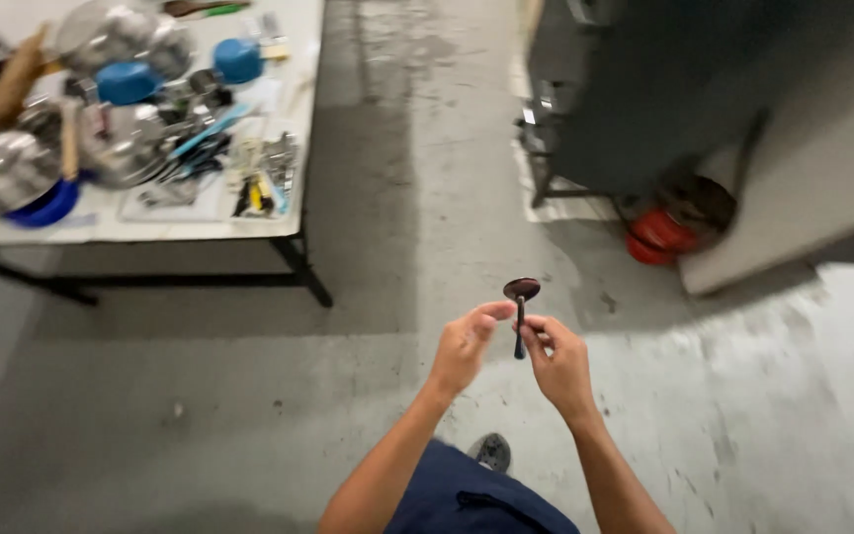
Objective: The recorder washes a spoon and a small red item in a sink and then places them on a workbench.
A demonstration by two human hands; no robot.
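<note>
Both hands are raised above the concrete floor [397, 326]. The right hand [557, 364] is pinched shut on the handle of a dark spoon [521, 309], held upright with the bowl uppermost. The left hand [465, 346] is loosely curled, its fingertips touching the spoon just below the bowl. The worktop [130, 225] stands well apart.

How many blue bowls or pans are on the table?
3: one blue bowl near the table's far side, one blue pan left of it, one blue dish at the near-left edge. More may be hidden.
</note>
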